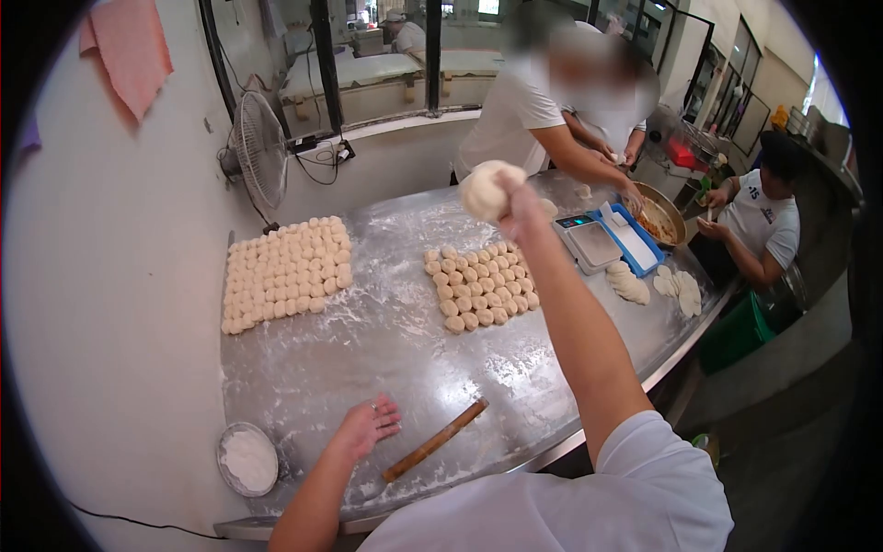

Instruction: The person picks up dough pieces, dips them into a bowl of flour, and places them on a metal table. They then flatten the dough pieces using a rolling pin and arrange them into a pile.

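My right hand [522,207] is raised over the far part of the metal table [368,368], closed around a large pale lump of dough [484,191]. Below it, rows of small dough balls [480,287] sit close together. My left hand [370,425] hovers at or just above the near tabletop with its fingers stretched out, holding nothing. To its right lies a wooden rolling pin [435,441], apart from the fingers. A second, larger block of dough balls [287,274] stands at the far left.
A bowl of white flour [248,459] stands at the near left edge. Right of my arm are a digital scale [590,245], a blue tray [656,260], flat dough rounds [628,283] and a pan of filling [679,204]. Several people work around the far end. A fan [260,147] hangs by the wall.
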`<action>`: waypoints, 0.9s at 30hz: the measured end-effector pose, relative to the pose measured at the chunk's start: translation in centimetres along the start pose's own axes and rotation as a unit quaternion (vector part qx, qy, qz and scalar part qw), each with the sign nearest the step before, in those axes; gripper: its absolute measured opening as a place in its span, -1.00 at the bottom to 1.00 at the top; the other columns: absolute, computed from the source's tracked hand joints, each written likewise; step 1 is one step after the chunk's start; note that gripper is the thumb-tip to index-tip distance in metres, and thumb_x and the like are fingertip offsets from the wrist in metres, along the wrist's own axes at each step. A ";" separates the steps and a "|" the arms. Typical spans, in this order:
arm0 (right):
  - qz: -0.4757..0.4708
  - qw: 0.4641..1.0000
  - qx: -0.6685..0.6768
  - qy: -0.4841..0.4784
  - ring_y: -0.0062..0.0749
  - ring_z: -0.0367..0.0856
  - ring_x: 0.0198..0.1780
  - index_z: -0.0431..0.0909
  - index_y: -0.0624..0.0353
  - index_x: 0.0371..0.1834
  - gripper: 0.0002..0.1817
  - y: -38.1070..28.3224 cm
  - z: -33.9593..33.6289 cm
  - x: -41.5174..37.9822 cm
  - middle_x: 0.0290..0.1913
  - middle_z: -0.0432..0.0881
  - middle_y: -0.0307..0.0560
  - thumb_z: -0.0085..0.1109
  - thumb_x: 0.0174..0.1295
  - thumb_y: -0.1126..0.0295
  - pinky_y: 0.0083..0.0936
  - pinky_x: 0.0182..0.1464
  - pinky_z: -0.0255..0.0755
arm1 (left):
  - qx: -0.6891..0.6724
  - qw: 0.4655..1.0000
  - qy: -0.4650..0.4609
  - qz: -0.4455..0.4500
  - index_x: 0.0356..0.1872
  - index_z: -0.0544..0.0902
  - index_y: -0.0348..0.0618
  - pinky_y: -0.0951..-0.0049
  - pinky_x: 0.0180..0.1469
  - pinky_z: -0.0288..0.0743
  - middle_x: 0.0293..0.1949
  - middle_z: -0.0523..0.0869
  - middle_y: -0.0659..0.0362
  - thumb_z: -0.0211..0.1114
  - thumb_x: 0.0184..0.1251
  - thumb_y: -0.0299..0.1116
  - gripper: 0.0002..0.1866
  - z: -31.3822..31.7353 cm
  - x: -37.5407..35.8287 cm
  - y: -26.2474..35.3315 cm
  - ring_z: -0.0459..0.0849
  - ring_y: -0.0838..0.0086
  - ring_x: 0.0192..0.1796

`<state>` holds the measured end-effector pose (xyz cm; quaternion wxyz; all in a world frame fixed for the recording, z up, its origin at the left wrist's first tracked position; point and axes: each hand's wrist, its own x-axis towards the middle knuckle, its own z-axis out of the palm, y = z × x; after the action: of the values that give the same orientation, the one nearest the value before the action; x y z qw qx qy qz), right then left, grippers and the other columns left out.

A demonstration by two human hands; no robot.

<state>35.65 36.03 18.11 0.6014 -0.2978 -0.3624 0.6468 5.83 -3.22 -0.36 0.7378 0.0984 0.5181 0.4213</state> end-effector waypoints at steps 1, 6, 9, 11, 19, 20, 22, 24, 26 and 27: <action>0.024 0.997 -0.019 0.066 0.12 0.59 0.36 0.38 0.29 0.43 -0.39 -0.5 -1.5 0.1 0.43 0.49 0.20 0.31 0.45 0.20 0.24 0.28 0.61 | 0.002 1.000 -0.004 0.002 0.46 0.40 -0.29 0.04 0.32 0.61 0.32 0.56 -0.07 0.29 0.62 -0.08 -0.38 -0.1 0.1 -0.3 0.62 0.09 0.29; 0.122 0.974 -0.113 0.153 0.51 0.45 0.34 0.26 0.10 0.60 -0.29 7.9 -12.9 -2.5 0.62 0.17 0.24 0.24 0.45 0.15 0.35 0.25 0.53 | 0.043 0.999 0.008 0.013 0.34 0.52 -0.28 0.10 0.25 0.64 0.25 0.63 -0.01 0.30 0.61 -0.16 -0.51 1.6 -0.5 1.0 0.66 0.16 0.23; 0.236 0.941 -0.165 0.175 0.25 0.55 0.19 0.33 0.15 0.52 -0.43 12.7 -11.2 -12.9 0.39 0.44 0.19 0.07 0.49 0.22 0.22 0.11 0.62 | 0.045 0.999 0.003 0.029 0.29 0.57 -0.27 0.15 0.20 0.66 0.20 0.66 0.02 0.31 0.60 -0.19 -0.56 1.1 -0.8 1.0 0.68 0.21 0.19; 0.261 0.936 -0.177 0.154 0.08 0.59 0.11 0.34 0.20 0.51 -0.41 14.8 -10.8 -16.1 0.31 0.51 0.16 0.16 0.45 0.29 0.10 0.05 0.65 | 0.053 0.998 -0.002 0.033 0.27 0.59 -0.27 0.17 0.18 0.66 0.16 0.68 0.03 0.32 0.59 -0.19 -0.57 0.6 -0.5 0.9 0.69 0.23 0.17; 0.162 0.926 -0.336 -0.062 -0.44 0.67 -0.12 0.53 0.36 0.29 -0.51 11.9 -0.5 -22.6 -0.06 0.69 -0.09 0.36 0.37 0.35 -0.41 -0.12 0.63 | 0.186 0.976 0.061 0.099 0.11 0.72 -0.28 0.37 -0.02 0.67 -0.06 0.79 0.13 0.33 0.55 -0.18 -0.64 2.2 -2.0 2.2 0.76 0.41 -0.10; 0.157 0.915 -0.355 -0.111 -0.47 0.68 -0.15 0.56 0.36 0.25 -0.57 12.4 0.6 -23.2 -0.13 0.71 -0.12 0.34 0.39 0.38 -0.43 -0.12 0.64 | 0.209 0.968 0.083 0.113 0.09 0.73 -0.28 0.41 -0.06 0.66 -0.10 0.80 0.15 0.34 0.54 -0.17 -0.64 2.5 -2.3 2.5 0.76 0.43 -0.14; 0.162 0.872 -0.419 -0.193 -0.54 0.67 -0.27 0.69 0.35 -0.06 -0.77 14.4 1.8 -25.2 -0.28 0.73 -0.12 0.37 0.38 0.38 -0.49 -0.19 0.59 | 0.310 0.934 0.078 0.161 -0.07 0.79 -0.24 0.34 -0.17 0.63 -0.23 0.83 0.13 0.37 0.52 -0.13 -0.66 1.4 -1.7 2.8 0.77 0.41 -0.23; 0.166 0.797 -0.513 -0.273 -0.57 0.67 -0.28 0.72 0.34 -0.18 -0.79 14.6 4.4 -28.0 -0.32 0.74 -0.09 0.37 0.39 0.37 -0.50 -0.21 0.57 | 0.462 0.837 0.165 0.241 -0.20 0.82 -0.22 0.26 -0.22 0.60 -0.37 0.82 0.04 0.39 0.46 -0.10 -0.66 1.7 -3.2 3.7 0.77 0.32 -0.31; 0.174 0.761 -0.531 -0.329 -0.50 0.70 -0.25 0.75 0.32 -0.20 -0.80 16.5 5.1 -29.9 -0.31 0.78 -0.04 0.36 0.37 0.36 -0.44 -0.17 0.58 | 0.541 0.788 0.218 0.198 -0.19 0.84 -0.19 0.12 -0.15 0.61 -0.29 0.82 -0.07 0.40 0.45 -0.07 -0.65 2.7 -5.5 5.2 0.78 0.10 -0.24; 0.155 0.748 -0.537 -0.359 -0.45 0.72 -0.25 0.75 0.31 -0.18 -0.80 17.1 5.4 -31.0 -0.29 0.80 -0.02 0.36 0.37 0.35 -0.42 -0.15 0.59 | 0.581 0.760 0.234 0.174 -0.18 0.84 -0.17 0.05 -0.12 0.61 -0.26 0.82 -0.12 0.40 0.44 -0.05 -0.65 2.8 -6.2 5.7 0.78 -0.01 -0.20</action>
<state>24.74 4.39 5.42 0.0598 -0.3693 -0.7879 0.4891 4.57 -3.32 8.41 0.3088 0.4952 0.7940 0.1704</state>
